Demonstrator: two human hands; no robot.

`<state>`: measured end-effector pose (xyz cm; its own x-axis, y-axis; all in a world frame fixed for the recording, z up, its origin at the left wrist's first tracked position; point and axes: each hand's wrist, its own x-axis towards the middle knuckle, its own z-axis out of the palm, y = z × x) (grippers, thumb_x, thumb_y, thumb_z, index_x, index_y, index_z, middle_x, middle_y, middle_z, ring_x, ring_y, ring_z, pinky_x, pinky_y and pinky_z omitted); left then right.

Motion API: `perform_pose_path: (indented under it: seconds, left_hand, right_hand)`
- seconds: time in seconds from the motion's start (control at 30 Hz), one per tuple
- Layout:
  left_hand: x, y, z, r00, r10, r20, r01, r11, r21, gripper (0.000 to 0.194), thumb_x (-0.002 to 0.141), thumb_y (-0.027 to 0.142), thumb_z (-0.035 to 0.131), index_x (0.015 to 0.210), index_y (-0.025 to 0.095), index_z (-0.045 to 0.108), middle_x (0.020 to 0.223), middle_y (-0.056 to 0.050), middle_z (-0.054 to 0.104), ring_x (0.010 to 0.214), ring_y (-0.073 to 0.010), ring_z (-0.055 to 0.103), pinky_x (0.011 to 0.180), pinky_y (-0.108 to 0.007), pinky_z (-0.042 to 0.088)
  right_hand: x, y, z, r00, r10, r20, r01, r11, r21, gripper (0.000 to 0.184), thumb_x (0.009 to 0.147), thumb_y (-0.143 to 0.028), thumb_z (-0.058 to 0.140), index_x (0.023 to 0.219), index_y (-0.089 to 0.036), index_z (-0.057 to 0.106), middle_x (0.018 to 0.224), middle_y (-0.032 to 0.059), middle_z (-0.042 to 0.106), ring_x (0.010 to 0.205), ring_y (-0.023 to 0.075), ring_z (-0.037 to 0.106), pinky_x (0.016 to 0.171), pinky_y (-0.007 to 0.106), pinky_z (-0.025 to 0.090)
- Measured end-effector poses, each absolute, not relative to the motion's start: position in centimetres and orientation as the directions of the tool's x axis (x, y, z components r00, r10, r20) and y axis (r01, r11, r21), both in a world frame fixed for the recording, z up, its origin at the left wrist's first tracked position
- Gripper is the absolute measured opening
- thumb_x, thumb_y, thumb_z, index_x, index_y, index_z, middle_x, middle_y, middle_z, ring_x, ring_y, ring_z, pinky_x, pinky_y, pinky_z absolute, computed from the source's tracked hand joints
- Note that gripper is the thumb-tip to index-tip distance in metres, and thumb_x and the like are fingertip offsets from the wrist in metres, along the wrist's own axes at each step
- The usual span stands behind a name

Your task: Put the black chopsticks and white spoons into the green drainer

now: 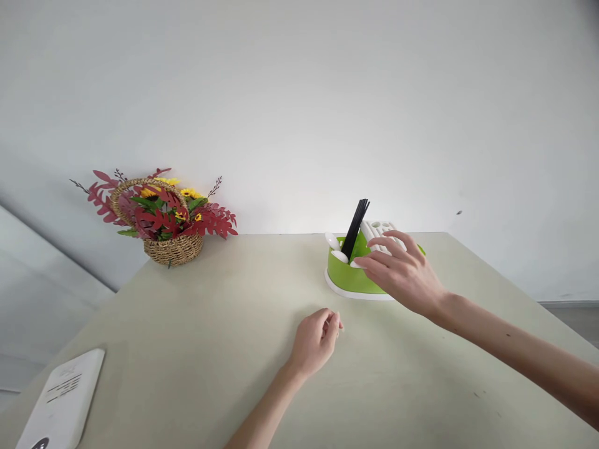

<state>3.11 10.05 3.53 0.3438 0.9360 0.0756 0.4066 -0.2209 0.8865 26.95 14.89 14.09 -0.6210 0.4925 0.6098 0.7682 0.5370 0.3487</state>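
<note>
A green cutlery holder (350, 279) with a white base stands at the back of the table. Black chopsticks (355, 229) lean upright in it, beside white spoons (339, 255). Over its front rim, my right hand (405, 271) pinches the end of a white spoon (355, 265) between thumb and forefinger, the other fingers fanned out. That hand partly hides the holder's white slotted section (380, 231). My left hand (314, 342) rests on the table in front of the holder, its fingers curled closed, with nothing visible in them.
A wicker basket (173, 251) of red leaves and yellow flowers stands at the back left of the pale table (187, 349). At the near left edge lies a white slotted device (65, 396). A plain wall (299, 112) rises behind the table.
</note>
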Motion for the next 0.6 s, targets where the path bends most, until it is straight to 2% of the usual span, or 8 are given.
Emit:
perform_pose_path:
  seconds: [0.13, 0.2, 0.3, 0.37, 0.47, 0.6]
  left_hand:
    - [3.2, 10.0, 3.7, 0.343, 0.936, 0.077, 0.415, -0.224, 0.882, 0.047, 0.106, 0.053, 0.039, 0.080, 0.022, 0.061, 0.069, 0.000, 0.062, 0.057, -0.0140, 0.050, 0.057, -0.027, 0.035]
    - [3.2, 10.0, 3.7, 0.344, 0.936, 0.079, 0.418, -0.228, 0.880, 0.047, 0.106, 0.053, 0.039, 0.080, 0.022, 0.062, 0.070, 0.000, 0.062, 0.057, -0.0140, 0.050, 0.057, -0.027, 0.036]
    - [3.1, 10.1, 3.6, 0.349, 0.934, 0.077, 0.421, -0.230, 0.878, 0.047, 0.106, 0.053, 0.038, 0.081, 0.022, 0.062, 0.070, 0.000, 0.062, 0.057, -0.0140, 0.050, 0.057, -0.027, 0.035]
    - [3.1, 10.1, 3.6, 0.354, 0.932, 0.074, 0.421, -0.229, 0.878, 0.047, 0.106, 0.054, 0.038, 0.081, 0.022, 0.062, 0.069, 0.000, 0.061, 0.057, -0.0138, 0.050, 0.057, -0.027, 0.035]
    - [3.1, 10.1, 3.4, 0.353, 0.933, 0.075, 0.420, -0.230, 0.878, 0.048, 0.106, 0.054, 0.038, 0.081, 0.022, 0.062, 0.069, 0.000, 0.061, 0.056, -0.0137, 0.050, 0.056, -0.027, 0.035]
    - [3.1, 10.1, 3.2, 0.353, 0.932, 0.084, 0.424, -0.239, 0.873, 0.047, 0.106, 0.054, 0.039, 0.083, 0.022, 0.064, 0.071, -0.001, 0.064, 0.058, -0.0145, 0.053, 0.057, -0.028, 0.037]
  right_hand:
    - [27.0, 14.9, 13.8, -0.618, 0.467, 0.632, 0.764, 0.544, 0.346, 0.019, 0.099, -0.014, 0.062, 0.100, -0.027, 0.075, 0.084, 0.0004, 0.079, 0.109, 0.0263, 0.069, 0.112, 0.051, 0.043]
    - [27.1, 14.9, 13.7, -0.593, 0.488, 0.640, 0.782, 0.540, 0.313, 0.014, 0.100, -0.022, 0.063, 0.109, -0.027, 0.073, 0.100, 0.0035, 0.080, 0.115, 0.0281, 0.067, 0.113, 0.051, 0.043]
    - [27.4, 15.0, 13.3, -0.535, 0.553, 0.639, 0.827, 0.499, 0.260, 0.034, 0.101, -0.032, 0.063, 0.134, -0.023, 0.063, 0.137, 0.0130, 0.070, 0.133, 0.0344, 0.058, 0.116, 0.054, 0.042]
    - [27.7, 15.1, 12.8, -0.507, 0.592, 0.627, 0.850, 0.466, 0.248, 0.052, 0.103, -0.036, 0.061, 0.150, -0.017, 0.051, 0.149, 0.0186, 0.060, 0.141, 0.0373, 0.053, 0.119, 0.056, 0.041]
    - [28.0, 15.3, 12.3, -0.497, 0.621, 0.606, 0.862, 0.433, 0.263, 0.066, 0.105, -0.040, 0.056, 0.161, -0.011, 0.035, 0.155, 0.0224, 0.055, 0.143, 0.0387, 0.052, 0.121, 0.056, 0.041]
    - [28.4, 15.2, 12.3, -0.502, 0.620, 0.603, 0.862, 0.421, 0.284, 0.067, 0.108, -0.042, 0.049, 0.164, -0.012, 0.029, 0.154, 0.0226, 0.056, 0.141, 0.0381, 0.056, 0.118, 0.056, 0.046]
